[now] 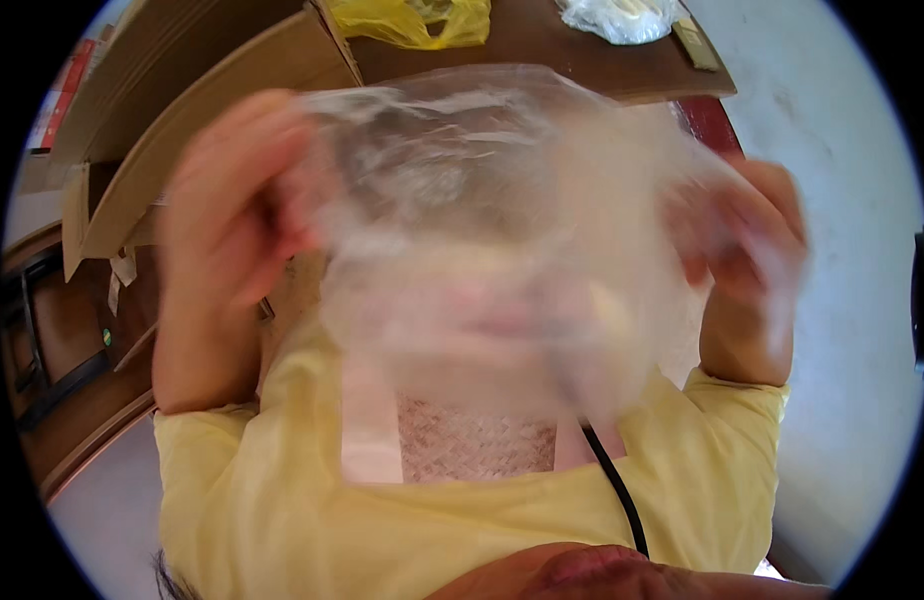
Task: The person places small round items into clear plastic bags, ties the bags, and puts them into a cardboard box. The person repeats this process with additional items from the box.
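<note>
A clear plastic bag (462, 172) is spread between my two hands, raised in front of my chest. My left hand (241, 195) grips its left edge, and the fingers look blurred. On the other side, my right hand (739, 225) holds the right edge, partly seen through the film. The bag is translucent and creased along its upper part, while its lower part blurs over my yellow shirt (282, 465). I cannot tell whether anything is inside it.
An open cardboard box (229, 112) stands at the upper left. On the brown tabletop (522, 67) lie a yellow plastic bag (417, 22), a crumpled clear plastic bundle (619, 19) and a small tan block (694, 45). A black cable (616, 480) hangs down my front.
</note>
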A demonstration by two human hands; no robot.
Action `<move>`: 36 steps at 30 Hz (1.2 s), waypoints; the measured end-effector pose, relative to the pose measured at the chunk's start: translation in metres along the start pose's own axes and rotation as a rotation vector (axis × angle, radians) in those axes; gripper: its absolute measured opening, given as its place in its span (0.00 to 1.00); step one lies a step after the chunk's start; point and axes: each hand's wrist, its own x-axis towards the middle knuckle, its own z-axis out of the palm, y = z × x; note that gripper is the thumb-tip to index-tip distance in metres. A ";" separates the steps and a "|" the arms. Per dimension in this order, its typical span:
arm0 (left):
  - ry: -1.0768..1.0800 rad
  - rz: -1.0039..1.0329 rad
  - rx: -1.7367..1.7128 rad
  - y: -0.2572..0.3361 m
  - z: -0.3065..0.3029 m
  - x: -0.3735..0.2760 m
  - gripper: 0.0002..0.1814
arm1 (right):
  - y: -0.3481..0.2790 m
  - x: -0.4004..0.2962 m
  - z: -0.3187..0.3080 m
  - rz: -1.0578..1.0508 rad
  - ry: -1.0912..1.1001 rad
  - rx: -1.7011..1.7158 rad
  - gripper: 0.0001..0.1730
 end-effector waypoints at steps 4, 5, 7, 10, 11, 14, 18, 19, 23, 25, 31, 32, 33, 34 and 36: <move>-0.017 -0.509 0.131 -0.032 0.016 0.041 0.15 | 0.044 0.042 -0.034 0.259 0.268 -0.351 0.15; 0.037 -0.352 0.163 -0.032 0.026 0.050 0.15 | 0.048 0.047 -0.039 0.109 0.405 -0.454 0.17; 0.145 -0.057 0.221 -0.032 0.043 0.057 0.17 | 0.048 0.052 -0.041 -0.253 0.556 -0.553 0.20; -0.095 0.224 0.579 -0.036 0.031 0.045 0.17 | 0.047 0.042 -0.026 -0.403 0.506 -0.501 0.17; -0.179 0.178 0.595 -0.036 0.027 0.042 0.17 | 0.052 0.044 -0.027 -0.149 0.347 -0.452 0.17; -0.044 -0.307 0.346 -0.039 0.011 0.039 0.16 | 0.075 0.045 -0.034 0.392 -0.033 -0.321 0.15; -0.077 -0.416 0.182 -0.038 -0.003 0.036 0.16 | 0.077 0.072 -0.039 0.311 -0.076 -0.111 0.15; -0.111 -0.414 0.197 -0.035 -0.002 0.036 0.17 | 0.072 0.085 -0.042 0.232 -0.025 -0.032 0.16; -0.178 -0.386 0.225 -0.032 0.003 0.043 0.16 | 0.056 0.149 -0.037 -0.129 0.334 -0.650 0.19; -0.185 -0.398 0.260 -0.032 0.003 0.051 0.16 | 0.054 0.187 -0.027 -0.311 0.242 -0.780 0.23; -0.249 -0.490 0.201 -0.036 0.012 0.058 0.15 | 0.065 0.262 0.024 -0.654 0.024 -1.298 0.25; -0.254 -0.501 0.209 -0.036 0.012 0.061 0.16 | 0.059 0.272 0.026 -0.469 -0.111 -1.346 0.24; -0.254 -0.503 0.211 -0.037 0.011 0.063 0.16 | 0.055 0.279 0.028 -0.284 -0.252 -1.382 0.23; -0.253 -0.505 0.212 -0.038 0.009 0.064 0.16 | 0.052 0.287 0.027 -0.203 -0.194 -1.347 0.21; -0.255 -0.502 0.202 -0.040 0.007 0.066 0.16 | 0.048 0.299 0.025 -0.036 -0.082 -1.274 0.16</move>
